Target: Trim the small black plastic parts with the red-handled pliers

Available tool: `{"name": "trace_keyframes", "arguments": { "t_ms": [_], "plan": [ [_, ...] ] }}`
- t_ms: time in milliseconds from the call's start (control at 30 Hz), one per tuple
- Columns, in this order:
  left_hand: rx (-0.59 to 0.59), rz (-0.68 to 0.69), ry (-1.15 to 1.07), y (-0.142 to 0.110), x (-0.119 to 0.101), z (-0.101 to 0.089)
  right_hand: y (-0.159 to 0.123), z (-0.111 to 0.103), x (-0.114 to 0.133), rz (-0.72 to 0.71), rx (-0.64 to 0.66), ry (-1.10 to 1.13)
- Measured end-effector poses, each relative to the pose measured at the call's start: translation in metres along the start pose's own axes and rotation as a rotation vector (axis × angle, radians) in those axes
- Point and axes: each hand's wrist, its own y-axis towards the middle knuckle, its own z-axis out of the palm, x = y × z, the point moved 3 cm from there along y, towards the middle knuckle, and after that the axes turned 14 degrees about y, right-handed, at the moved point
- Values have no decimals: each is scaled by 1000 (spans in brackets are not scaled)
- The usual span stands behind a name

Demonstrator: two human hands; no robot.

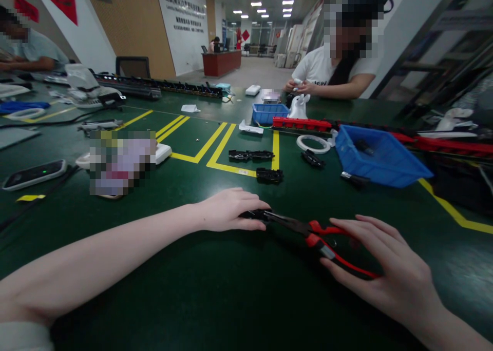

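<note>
R grip [400,271]: pliers [314,233]; grn tbl [173,289], ofc [264,66]

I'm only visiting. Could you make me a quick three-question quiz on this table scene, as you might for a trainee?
1. Which hand holds the red-handled pliers?
2. True or false: the white tape roll lies inside the large blue bin.
3. Fill in the colour: the left hand holds a small ____ part.

Key
1. The right hand.
2. False; it lies on the green table, outside the bin.
3. Black.
</note>
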Motion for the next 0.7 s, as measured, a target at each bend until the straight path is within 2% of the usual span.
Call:
{"name": "trace_keyframes", "arguments": {
  "t_ms": [200, 433, 700],
  "plan": [
    [3, -27, -11, 0, 1, 1, 1, 0, 1, -50, -14, -4],
    [-10, -68, 5, 0, 0, 0, 0, -1, -2, 22, 2, 58],
    [-31, -49, 53, 1, -1, 1, 2, 0, -2, 79, 3, 74]
  ]
}}
